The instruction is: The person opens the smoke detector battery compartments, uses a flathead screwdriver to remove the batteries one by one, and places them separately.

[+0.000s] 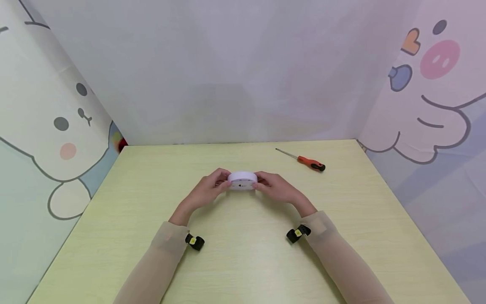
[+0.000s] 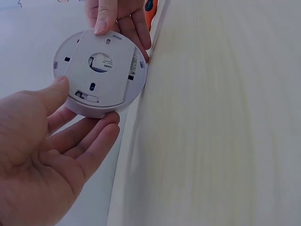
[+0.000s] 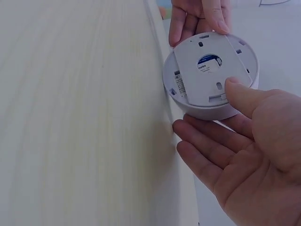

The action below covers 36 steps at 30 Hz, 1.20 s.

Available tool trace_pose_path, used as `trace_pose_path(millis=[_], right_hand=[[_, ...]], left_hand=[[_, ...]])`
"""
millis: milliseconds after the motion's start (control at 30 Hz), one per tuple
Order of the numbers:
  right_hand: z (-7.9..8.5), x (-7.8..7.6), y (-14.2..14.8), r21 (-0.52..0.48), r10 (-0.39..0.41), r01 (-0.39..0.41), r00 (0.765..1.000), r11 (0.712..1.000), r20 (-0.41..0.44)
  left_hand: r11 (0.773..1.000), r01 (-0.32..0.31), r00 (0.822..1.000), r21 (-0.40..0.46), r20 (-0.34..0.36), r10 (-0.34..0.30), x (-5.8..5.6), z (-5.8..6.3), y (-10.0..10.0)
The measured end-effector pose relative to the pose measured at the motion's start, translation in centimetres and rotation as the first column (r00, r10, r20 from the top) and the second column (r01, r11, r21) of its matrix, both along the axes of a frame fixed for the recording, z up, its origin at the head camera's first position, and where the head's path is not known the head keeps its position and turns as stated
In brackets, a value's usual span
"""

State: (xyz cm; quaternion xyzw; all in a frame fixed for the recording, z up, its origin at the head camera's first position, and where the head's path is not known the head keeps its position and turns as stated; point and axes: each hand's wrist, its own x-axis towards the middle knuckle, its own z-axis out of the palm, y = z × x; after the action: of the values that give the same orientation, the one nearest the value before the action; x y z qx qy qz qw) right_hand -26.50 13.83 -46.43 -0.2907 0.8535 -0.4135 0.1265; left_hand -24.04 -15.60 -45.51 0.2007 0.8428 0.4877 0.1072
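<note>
Both hands hold a round white smoke detector (image 1: 242, 181) over the middle of the table. My left hand (image 1: 206, 188) pinches its left edge, thumb on the near face and fingers behind. At the opposite edge, my right hand (image 1: 279, 188) grips in the same way. The left wrist view shows the back of the detector, with a flat white mounting plate (image 2: 110, 89) across it. Through the plate's round center hole, a printed label and a blue part show in the right wrist view. Slots and small square openings surround the plate.
A screwdriver (image 1: 311, 164) with a red and black handle lies on the table to the right, beyond my right hand. The pale wooden table (image 1: 243, 261) ends at a white backdrop (image 1: 243, 76); cartoon-printed sheets hang on both sides.
</note>
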Motion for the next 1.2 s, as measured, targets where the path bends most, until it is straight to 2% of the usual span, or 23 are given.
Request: trace_pose_path(millis=[200,467,700,933,1200], right_hand=[[0.4,0.3,0.0,0.006,-0.015,0.015,1.000,1.000,-0.020],[0.7,0.4,-0.2,0.009,-0.050,0.050,0.999,0.999,-0.008],[1.0,0.6,-0.4,0.011,-0.082,0.081,0.995,0.997,0.059],[1.2,0.9,-0.5,-0.009,-0.105,0.107,0.987,0.994,0.123],[1.1,1.0,-0.6,-0.008,-0.121,0.124,0.978,0.992,0.168]], left_hand=[[1.000,-0.013,1.000,0.026,0.026,0.013,0.1,0.1,0.2],[0.998,-0.049,0.999,0.033,0.018,0.049,0.2,0.2,0.4],[0.994,-0.103,0.994,-0.020,0.024,0.103,0.0,0.1,0.6],[0.990,-0.137,0.989,-0.013,0.052,0.138,0.0,-0.2,0.8],[0.992,-0.126,0.987,-0.012,0.096,0.127,0.1,-0.3,0.8]])
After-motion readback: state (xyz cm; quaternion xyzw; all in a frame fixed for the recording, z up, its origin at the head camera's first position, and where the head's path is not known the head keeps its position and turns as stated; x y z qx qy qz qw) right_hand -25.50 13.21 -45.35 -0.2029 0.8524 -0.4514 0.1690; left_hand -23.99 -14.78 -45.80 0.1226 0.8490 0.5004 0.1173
